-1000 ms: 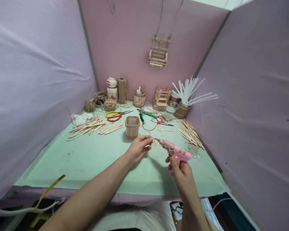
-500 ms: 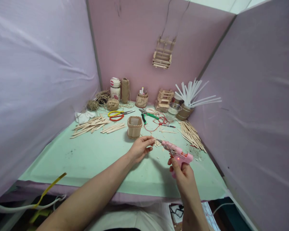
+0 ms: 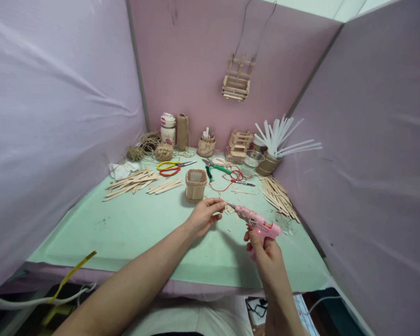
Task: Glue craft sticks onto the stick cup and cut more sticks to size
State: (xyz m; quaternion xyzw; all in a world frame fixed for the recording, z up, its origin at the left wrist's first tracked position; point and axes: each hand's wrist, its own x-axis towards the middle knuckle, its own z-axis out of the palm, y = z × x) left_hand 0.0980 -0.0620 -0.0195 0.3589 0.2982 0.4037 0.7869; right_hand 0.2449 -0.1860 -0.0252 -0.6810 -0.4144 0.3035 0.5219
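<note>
My right hand (image 3: 266, 247) is wrapped round the handle of a pink glue gun (image 3: 254, 219), whose small orange light glows. The gun's metal nozzle points left, close to the fingertips of my left hand (image 3: 206, 216). That hand is closed in a pinch; whatever lies between its thumb and forefinger is too small to make out. Just behind my left hand a square wooden-stick basket (image 3: 195, 186) stands upright on the green table (image 3: 140, 238), touched by neither hand. Small wood scraps (image 3: 230, 209) lie beneath the nozzle.
Stick piles (image 3: 131, 183) lie left, others (image 3: 279, 198) right. Yellow-red scissors (image 3: 170, 168), green pliers (image 3: 221, 168) and red cord (image 3: 236, 173) lie behind the basket. A clear cup (image 3: 252, 162) and a pot of white glue sticks (image 3: 269, 163) stand back right. Twine balls (image 3: 164, 151) sit back left.
</note>
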